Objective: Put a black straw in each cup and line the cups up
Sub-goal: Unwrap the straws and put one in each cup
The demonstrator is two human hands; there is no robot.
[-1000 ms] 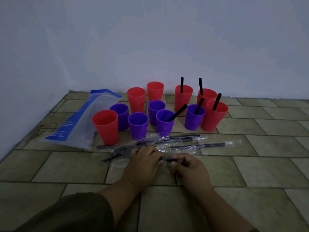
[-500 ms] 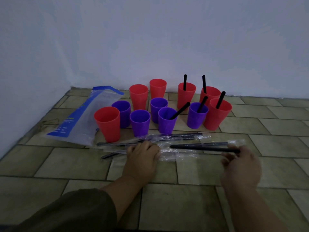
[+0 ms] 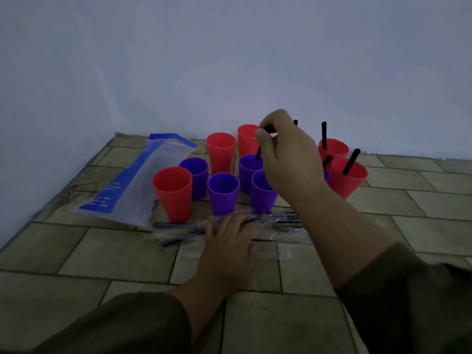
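Red + purple cups clustered on floor by wall, all upright, no line. I've got a black straw (image 3: 259, 152) pinched, steep tilt, tip over rear purple cup (image 3: 249, 172). Two right red cups w/ straws: (image 3: 333, 149), (image 3: 348, 177). Front red cup (image 3: 173, 194) empty. Wrapped straws (image 3: 286, 222) flat in front.

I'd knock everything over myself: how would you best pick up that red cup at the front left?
Probably by the wall of the front-left red cup, just below its wide rim, coming from its open near-left side. It stands upright and tapers downward, and a purple cup crowds its far right.
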